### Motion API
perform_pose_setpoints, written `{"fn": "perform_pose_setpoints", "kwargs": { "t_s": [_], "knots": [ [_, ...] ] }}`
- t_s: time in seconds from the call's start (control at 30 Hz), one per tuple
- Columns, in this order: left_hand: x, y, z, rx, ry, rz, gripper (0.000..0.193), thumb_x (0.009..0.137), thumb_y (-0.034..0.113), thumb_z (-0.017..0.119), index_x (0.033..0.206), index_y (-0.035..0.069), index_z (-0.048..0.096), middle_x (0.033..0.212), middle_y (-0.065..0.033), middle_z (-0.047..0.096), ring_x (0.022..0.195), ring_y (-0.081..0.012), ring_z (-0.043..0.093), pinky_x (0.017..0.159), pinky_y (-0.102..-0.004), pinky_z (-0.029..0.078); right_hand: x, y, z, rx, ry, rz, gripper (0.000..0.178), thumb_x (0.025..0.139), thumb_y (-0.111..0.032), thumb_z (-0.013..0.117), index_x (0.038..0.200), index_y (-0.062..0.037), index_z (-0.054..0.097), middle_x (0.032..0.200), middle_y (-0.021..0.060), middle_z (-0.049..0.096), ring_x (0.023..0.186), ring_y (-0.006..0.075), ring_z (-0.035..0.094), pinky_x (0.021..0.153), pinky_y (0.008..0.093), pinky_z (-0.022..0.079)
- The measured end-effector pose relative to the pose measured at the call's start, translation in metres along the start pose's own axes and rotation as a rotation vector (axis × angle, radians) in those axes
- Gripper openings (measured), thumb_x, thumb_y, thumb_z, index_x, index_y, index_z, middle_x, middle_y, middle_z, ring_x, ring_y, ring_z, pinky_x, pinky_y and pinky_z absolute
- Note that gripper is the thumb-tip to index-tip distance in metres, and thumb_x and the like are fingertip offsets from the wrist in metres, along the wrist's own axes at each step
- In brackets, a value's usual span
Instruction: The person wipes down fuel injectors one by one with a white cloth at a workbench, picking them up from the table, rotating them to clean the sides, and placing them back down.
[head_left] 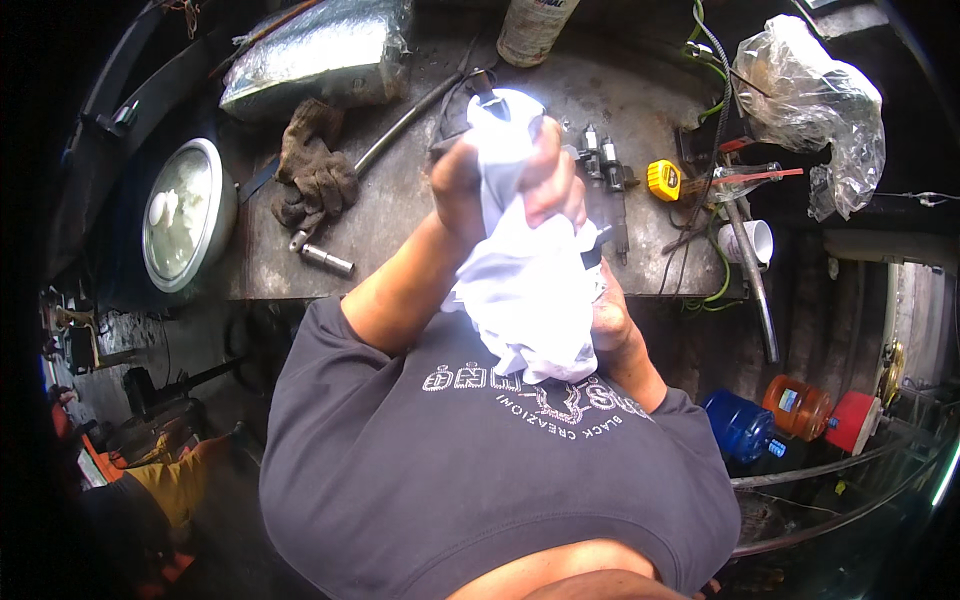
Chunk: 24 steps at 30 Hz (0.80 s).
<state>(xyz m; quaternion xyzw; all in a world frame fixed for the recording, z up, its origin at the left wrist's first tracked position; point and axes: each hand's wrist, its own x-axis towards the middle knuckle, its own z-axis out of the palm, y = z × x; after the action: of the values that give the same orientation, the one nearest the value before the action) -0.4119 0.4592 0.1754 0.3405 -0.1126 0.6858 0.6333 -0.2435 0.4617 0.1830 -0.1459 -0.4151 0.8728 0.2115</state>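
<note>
- Between nine and ten o'clock I have a round white tub (228, 205).
- At ten, a worn brown work glove (315, 165) lies on the bench (270, 255), with a short metal socket (327, 260) below it.
- At eleven, a metal bar (405, 125) slants across the bench.
- Just short of twelve, my left hand (457, 185) is curled tight around the white cloth.
- From twelve the white cloth (525, 300) hangs bunched toward my chest; I judge it light, soft and floppy, not fragile, best gripped by the gathered upper part.
- At one, my right hand (552, 180) is closed over the same cloth; glare hides some fingertips.
- At two, a yellow tape measure (663, 180) sits beyond; nearer three, a white mug (745, 243) lies tipped.
</note>
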Motion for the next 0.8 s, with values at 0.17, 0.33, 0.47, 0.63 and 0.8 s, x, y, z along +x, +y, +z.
{"fn": "perform_pose_setpoints", "kwargs": {
  "t_s": [0.17,0.33,0.47,0.63,0.8],
  "knots": [
    [-0.003,0.012,0.001,0.214,0.37,0.065,0.037,0.083,0.04,0.046,0.083,0.003,0.046,0.065,-0.0089,0.049,0.063,-0.0206,0.05,0.067,-0.0338,0.044,0.006,-0.01,0.003,-0.749,0.093,-0.124,0.04,0.065,-0.01,0.066,0.102,0.0024,0.055,0.093,0.0113,0.064,0.082,0.0197,0.064,0.075,0.03,0.05],
    [-0.01,0.013,0.002,0.352,0.409,0.105,0.037,0.083,0.044,0.042,0.079,0.008,0.04,0.062,-0.003,0.042,0.063,-0.0205,0.047,0.072,-0.0368,0.042,0.006,-0.003,0.005,-1.268,0.194,-0.496,0.028,0.062,0.001,0.069,0.089,0.0023,0.06,0.086,0.0102,0.064,0.076,0.0177,0.064,0.067,0.0284,0.049],
    [0.008,0.006,0.004,-0.026,-0.332,0.097,0.039,0.082,0.039,0.049,0.071,0.002,0.048,0.053,-0.0053,0.046,0.052,-0.0228,0.05,0.059,-0.0387,0.045,-0.007,0.0,-0.007,-0.445,-0.09,-0.067,0.072,0.056,-0.002,0.072,0.122,-0.0005,0.042,0.111,0.0056,0.055,0.099,0.0148,0.054,0.089,0.0295,0.04],
    [0.023,0.022,0.02,0.314,-0.144,0.129,0.03,0.079,0.027,0.052,0.074,-0.002,0.051,0.055,-0.0087,0.052,0.05,-0.0207,0.053,0.052,-0.0344,0.046,0.004,0.003,-0.014,-0.68,-0.16,-0.474,0.048,0.057,-0.005,0.072,0.103,-0.0007,0.058,0.098,0.0068,0.06,0.094,0.019,0.056,0.085,0.0329,0.043],
    [0.02,0.023,0.023,0.8,0.328,0.296,0.022,0.077,0.015,0.048,0.08,-0.007,0.053,0.059,-0.0114,0.056,0.053,-0.0191,0.056,0.051,-0.0298,0.047,0.014,-0.001,-0.01,-1.158,0.136,-0.654,0.034,0.065,-0.004,0.071,0.096,0.0024,0.058,0.083,0.0117,0.064,0.073,0.0202,0.064,0.065,0.0288,0.049]
  ]
}}
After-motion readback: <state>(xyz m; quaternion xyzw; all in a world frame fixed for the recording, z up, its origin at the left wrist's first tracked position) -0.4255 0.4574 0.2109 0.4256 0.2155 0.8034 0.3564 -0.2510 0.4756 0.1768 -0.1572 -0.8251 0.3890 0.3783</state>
